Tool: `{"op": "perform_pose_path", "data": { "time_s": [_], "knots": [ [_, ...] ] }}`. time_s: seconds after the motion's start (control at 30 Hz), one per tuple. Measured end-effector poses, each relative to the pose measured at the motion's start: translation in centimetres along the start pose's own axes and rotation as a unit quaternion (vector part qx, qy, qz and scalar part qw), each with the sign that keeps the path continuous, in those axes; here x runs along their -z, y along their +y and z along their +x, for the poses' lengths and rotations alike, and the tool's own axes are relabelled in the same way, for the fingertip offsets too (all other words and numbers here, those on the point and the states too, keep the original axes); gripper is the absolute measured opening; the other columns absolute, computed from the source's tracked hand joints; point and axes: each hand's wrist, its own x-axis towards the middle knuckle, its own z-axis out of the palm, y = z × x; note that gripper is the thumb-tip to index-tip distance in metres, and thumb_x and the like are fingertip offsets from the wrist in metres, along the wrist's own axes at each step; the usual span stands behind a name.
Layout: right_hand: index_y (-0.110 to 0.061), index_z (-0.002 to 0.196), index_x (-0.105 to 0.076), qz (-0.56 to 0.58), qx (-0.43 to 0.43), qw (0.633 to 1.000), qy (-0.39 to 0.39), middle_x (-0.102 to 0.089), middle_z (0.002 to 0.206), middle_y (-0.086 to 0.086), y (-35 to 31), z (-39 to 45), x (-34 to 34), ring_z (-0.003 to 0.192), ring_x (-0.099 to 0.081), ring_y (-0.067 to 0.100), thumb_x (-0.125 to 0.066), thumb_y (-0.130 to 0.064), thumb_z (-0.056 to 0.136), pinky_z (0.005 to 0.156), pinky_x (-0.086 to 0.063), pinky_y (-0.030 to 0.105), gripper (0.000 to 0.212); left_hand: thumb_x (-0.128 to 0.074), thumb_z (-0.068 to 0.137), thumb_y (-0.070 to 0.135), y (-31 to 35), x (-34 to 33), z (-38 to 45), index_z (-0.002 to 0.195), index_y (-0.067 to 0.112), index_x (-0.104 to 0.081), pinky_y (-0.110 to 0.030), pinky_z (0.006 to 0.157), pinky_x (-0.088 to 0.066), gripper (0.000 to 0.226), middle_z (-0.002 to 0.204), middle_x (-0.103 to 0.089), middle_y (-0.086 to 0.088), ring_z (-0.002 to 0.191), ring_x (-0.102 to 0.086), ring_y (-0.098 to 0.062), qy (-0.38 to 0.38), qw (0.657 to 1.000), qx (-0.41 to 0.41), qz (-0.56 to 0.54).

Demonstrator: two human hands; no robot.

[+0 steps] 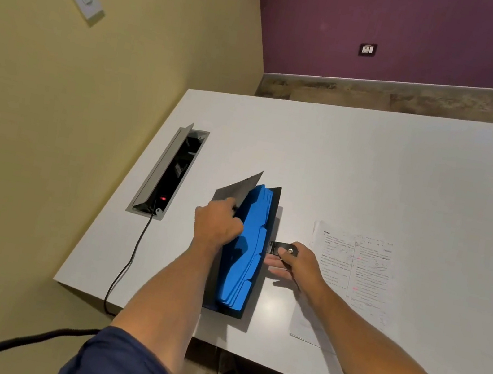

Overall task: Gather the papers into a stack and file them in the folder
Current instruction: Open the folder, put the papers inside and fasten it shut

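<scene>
A black expanding folder (pixel 267 223) with blue tabbed dividers (pixel 250 246) lies open on the white table (pixel 373 162). My left hand (pixel 216 225) grips the folder's grey front flap (pixel 236 191) and holds it raised. My right hand (pixel 296 262) pinches the folder's black snap strap (pixel 282 247) on its right side. A stack of printed papers (pixel 353 280) with handwritten marks lies flat just right of the folder, partly under my right forearm.
An open cable box (pixel 169 174) with a red light is set into the table at the left, a black cord (pixel 128 261) running from it over the near edge. The yellow wall is close on the left.
</scene>
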Motion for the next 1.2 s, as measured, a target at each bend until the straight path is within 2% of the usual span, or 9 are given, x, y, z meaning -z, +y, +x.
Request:
{"op": "perform_pose_path", "data": {
  "time_s": [0.17,0.33,0.43,0.53,0.63,0.77,0.87,0.97,1.2],
  "knots": [
    [-0.012,0.111,-0.064,0.008,0.0,0.999,0.034,-0.082,0.096,0.01,0.6,-0.7,2.9,0.087,-0.08,0.034,-0.066,-0.025,0.101,0.08,-0.063,0.06,0.017,-0.061,0.071,0.021,-0.8,2.3,0.7,0.101,0.021,-0.075,-0.021,0.057,-0.046,0.033,0.065,-0.064,0.009,0.063,-0.061,-0.013,0.004,0.993,0.021,-0.12],
    [-0.014,0.1,-0.065,-0.023,-0.021,0.995,0.097,-0.081,0.081,0.005,0.3,-1.1,5.5,0.073,-0.077,0.032,-0.066,-0.02,0.099,0.066,-0.065,0.042,0.006,-0.059,0.068,0.023,-1.2,3.5,1.4,0.085,0.024,-0.076,-0.032,0.065,-0.055,0.024,0.068,-0.073,-0.002,0.065,-0.067,-0.022,-0.001,0.972,0.063,-0.225],
    [-0.01,0.091,-0.063,-0.027,-0.044,0.991,0.121,-0.073,0.073,0.011,-0.1,-1.4,6.6,0.059,-0.059,0.023,-0.061,-0.01,0.097,0.051,-0.051,0.03,0.007,-0.056,0.067,0.017,-1.1,3.6,1.4,0.079,0.018,-0.077,-0.032,0.061,-0.047,0.024,0.066,-0.071,-0.003,0.061,-0.058,-0.021,-0.011,0.96,0.069,-0.272],
    [-0.007,0.086,-0.062,-0.036,-0.037,0.99,0.129,-0.069,0.076,0.016,-0.4,-1.6,7.2,0.062,-0.055,0.024,-0.064,-0.005,0.095,0.051,-0.042,0.028,0.009,-0.057,0.068,0.014,-0.2,3.5,1.3,0.083,0.017,-0.078,-0.036,0.062,-0.051,0.026,0.07,-0.072,-0.004,0.063,-0.061,-0.022,-0.041,0.957,0.069,-0.278],
    [-0.012,0.092,-0.063,-0.035,0.0,0.993,0.115,-0.069,0.093,0.012,-0.7,-1.8,7.2,0.078,-0.062,0.024,-0.074,-0.018,0.094,0.058,-0.048,0.028,0.013,-0.062,0.07,0.017,0.9,3.1,1.1,0.09,0.016,-0.074,-0.034,0.061,-0.058,0.024,0.079,-0.074,-0.009,0.066,-0.065,-0.023,-0.071,0.965,0.055,-0.245],
    [-0.036,0.106,-0.067,-0.004,0.078,0.989,0.122,-0.07,0.116,-0.006,-0.2,-3.3,7.7,0.106,-0.067,0.016,-0.075,-0.063,0.083,0.081,-0.055,0.032,0.037,-0.068,0.072,0.02,2.1,2.3,1.0,0.1,0.016,-0.069,-0.024,0.051,-0.054,0.028,0.079,-0.071,-0.006,0.057,-0.068,-0.019,-0.09,0.975,0.04,-0.198],
    [-0.035,0.115,-0.065,-0.099,0.076,0.947,0.294,-0.069,0.122,-0.009,1.4,-4.1,9.9,0.111,-0.067,0.02,-0.07,-0.077,0.076,0.095,-0.056,0.045,0.057,-0.068,0.073,0.021,2.7,2.0,0.8,0.105,0.02,-0.066,-0.024,0.055,-0.055,0.032,0.074,-0.072,-0.003,0.053,-0.069,-0.015,-0.096,0.98,0.029,-0.171],
    [-0.012,0.131,-0.058,-0.34,-0.062,0.817,0.462,-0.063,0.13,0.011,3.1,-4.5,12.1,0.118,-0.063,0.036,-0.077,-0.071,0.069,0.098,-0.053,0.051,0.088,-0.068,0.073,0.021,3.1,1.7,0.9,0.107,0.02,-0.066,-0.024,0.055,-0.056,0.034,0.073,-0.072,-0.002,0.054,-0.07,-0.015,-0.105,0.98,0.027,-0.169],
    [0.001,0.13,-0.05,-0.419,-0.134,0.79,0.427,-0.059,0.13,0.023,3.6,-5.0,12.6,0.12,-0.058,0.04,-0.091,-0.061,0.06,0.101,-0.048,0.049,0.102,-0.069,0.071,0.02,3.5,1.1,0.9,0.106,0.018,-0.067,-0.021,0.049,-0.054,0.035,0.079,-0.07,-0.005,0.061,-0.07,-0.019,-0.113,0.976,0.027,-0.182]
  ]
}}
